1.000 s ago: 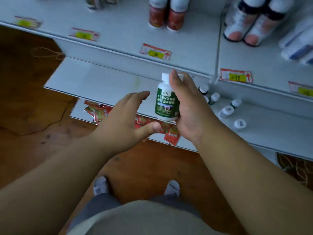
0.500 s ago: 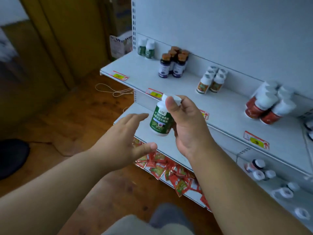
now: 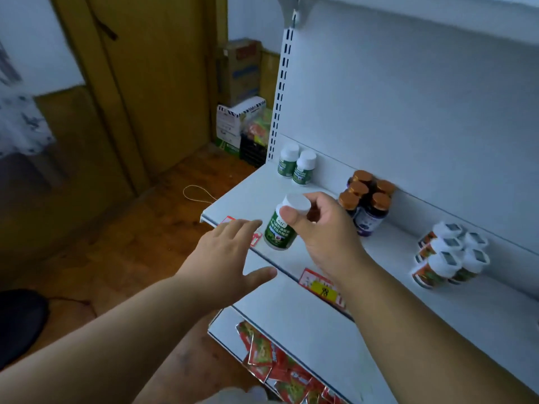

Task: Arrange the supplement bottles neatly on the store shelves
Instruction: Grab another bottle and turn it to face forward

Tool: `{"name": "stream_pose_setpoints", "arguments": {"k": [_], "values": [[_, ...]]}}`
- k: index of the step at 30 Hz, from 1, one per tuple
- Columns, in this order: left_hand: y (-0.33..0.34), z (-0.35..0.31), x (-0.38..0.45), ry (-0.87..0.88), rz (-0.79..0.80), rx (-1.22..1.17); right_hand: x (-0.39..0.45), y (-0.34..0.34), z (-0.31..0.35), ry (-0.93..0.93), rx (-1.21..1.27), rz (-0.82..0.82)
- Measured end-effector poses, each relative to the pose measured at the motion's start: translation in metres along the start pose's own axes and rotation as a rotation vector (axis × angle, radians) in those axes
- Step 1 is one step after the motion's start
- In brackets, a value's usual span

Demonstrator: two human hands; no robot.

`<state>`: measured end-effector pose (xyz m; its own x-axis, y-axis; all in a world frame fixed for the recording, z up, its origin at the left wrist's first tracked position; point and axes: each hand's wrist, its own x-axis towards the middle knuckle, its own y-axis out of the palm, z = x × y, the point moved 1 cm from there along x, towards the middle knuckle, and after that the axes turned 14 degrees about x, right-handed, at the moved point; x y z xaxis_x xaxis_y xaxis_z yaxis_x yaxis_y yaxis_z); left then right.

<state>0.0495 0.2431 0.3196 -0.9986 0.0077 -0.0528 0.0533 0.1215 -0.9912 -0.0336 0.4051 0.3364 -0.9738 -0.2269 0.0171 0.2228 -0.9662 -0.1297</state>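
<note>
The white shelf [image 3: 379, 275] is running diagonally from its left corner near 10 o'clock down toward 4 o'clock, its front lip carrying a red-and-yellow price tag [image 3: 322, 288]. A bare stretch of shelf is lying open between the front edge and the back panel, from the corner across to the brown-capped bottles [image 3: 369, 204] at 2 o'clock. Two green-labelled bottles [image 3: 297, 166] are standing side by side against the back panel at 12 o'clock, and a cluster of white-capped, red-labelled bottles [image 3: 446, 256] is sitting at 3 o'clock.

The right hand [image 3: 326, 228] is gripping a green-labelled bottle [image 3: 281, 228] by its white cap, thumb in front and fingers curled behind, holding it tilted above the shelf's front part. The bottle is hanging at the hand's 9 o'clock. The left hand [image 3: 230, 258] is hovering with fingers spread and relaxed, holding nothing, just at the bottle's 8 o'clock, apart from it. Red sachets [image 3: 274, 363] are lying on the lower shelf at 6 o'clock.
</note>
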Motion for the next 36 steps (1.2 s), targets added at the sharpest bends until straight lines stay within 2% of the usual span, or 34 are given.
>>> {"name": "stream_pose_setpoints", "arguments": {"k": [4, 9, 17, 28, 33, 36], "values": [[0.007, 0.03, 0.063, 0.03, 0.053, -0.005, 0.055, 0.012, -0.008, 0.013, -0.15, -0.027], [0.021, 0.061, 0.151, 0.151, 0.106, 0.053, 0.12, 0.031, -0.02, 0.025, -0.339, -0.142], [0.038, 0.095, 0.261, 0.484, 0.206, 0.192, 0.189, 0.058, -0.038, 0.086, -0.605, -0.311], [0.045, 0.105, 0.285, 0.602, 0.181, 0.135, 0.2, 0.081, -0.041, 0.16, -0.551, -0.534], [0.022, 0.114, 0.26, 0.569, 0.178, 0.172, 0.175, 0.098, -0.031, 0.19, -0.524, -0.62], [0.008, 0.109, 0.23, 0.687, 0.127, 0.185, 0.141, 0.104, -0.016, 0.161, -0.524, -0.664]]}}
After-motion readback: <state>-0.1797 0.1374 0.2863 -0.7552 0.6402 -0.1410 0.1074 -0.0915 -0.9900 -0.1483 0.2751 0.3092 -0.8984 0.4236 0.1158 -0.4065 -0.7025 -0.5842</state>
